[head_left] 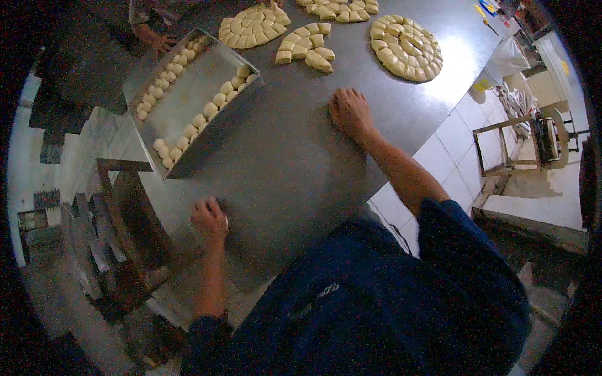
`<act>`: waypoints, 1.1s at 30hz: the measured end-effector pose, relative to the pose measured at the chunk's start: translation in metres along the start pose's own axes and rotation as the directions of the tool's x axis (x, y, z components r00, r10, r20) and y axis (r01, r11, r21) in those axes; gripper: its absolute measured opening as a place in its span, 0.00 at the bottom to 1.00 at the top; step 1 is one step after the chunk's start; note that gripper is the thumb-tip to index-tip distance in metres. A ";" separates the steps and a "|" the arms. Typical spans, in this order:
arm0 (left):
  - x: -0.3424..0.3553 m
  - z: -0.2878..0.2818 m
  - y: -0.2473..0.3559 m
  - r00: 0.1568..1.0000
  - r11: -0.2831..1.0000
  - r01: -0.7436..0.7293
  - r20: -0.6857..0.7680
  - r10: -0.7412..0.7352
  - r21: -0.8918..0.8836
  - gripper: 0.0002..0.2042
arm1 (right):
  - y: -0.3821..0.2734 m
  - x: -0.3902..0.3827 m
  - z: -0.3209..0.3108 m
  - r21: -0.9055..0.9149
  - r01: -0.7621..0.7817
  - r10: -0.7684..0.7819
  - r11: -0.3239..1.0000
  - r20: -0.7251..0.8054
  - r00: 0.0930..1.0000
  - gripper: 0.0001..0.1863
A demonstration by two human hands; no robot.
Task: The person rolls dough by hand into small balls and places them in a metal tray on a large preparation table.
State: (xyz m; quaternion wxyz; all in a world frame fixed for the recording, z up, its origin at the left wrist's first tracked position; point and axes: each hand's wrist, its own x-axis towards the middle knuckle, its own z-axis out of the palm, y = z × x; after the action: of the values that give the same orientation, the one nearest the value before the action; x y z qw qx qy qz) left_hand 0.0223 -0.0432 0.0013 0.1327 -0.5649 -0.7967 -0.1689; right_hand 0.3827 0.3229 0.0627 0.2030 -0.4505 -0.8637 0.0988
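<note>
My left hand point(210, 220) is closed at the near left edge of the metal table, fingers curled. A small pale bit shows beside it, too little to name. Farther out, my right hand point(350, 113) rests on the tabletop with its fingers bent under. Whatever lies beneath that palm, if anything, is hidden. Beyond it are a partly used group of cut dough pieces point(301, 45) and a round of cut dough point(406, 49). Left of my right hand sits a metal tray point(182, 100) with rows of dough balls point(199, 120) along two sides.
Another person's hand point(164, 42) is at the tray's far left side. More cut dough rounds point(254, 27) lie at the far edge of the table point(282, 150). A wooden frame point(135, 164) stands below the tray; a metal-framed machine point(552, 138) stands right.
</note>
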 end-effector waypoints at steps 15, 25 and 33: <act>-0.013 0.017 0.036 0.997 0.995 0.065 0.033 -0.063 -0.072 0.14 | 0.038 0.009 0.040 0.221 0.286 -0.316 0.932 0.112 0.942 0.12; 0.002 -0.004 0.048 0.983 0.969 0.183 0.034 -0.179 -0.168 0.10 | 0.041 0.012 0.055 0.483 0.194 -0.291 0.854 0.134 0.947 0.12; 0.029 -0.039 0.077 0.859 0.926 0.376 0.386 -0.336 -0.031 0.13 | 0.022 0.038 0.052 0.072 0.238 -0.238 0.969 -0.003 0.971 0.15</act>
State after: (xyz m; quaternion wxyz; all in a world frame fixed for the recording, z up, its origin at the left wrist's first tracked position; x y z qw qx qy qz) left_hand 0.0862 -0.0116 0.0574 -0.0849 -0.4354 -0.8879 -0.1214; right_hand 0.3569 0.3670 0.0181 0.2270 -0.3356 -0.9081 0.1062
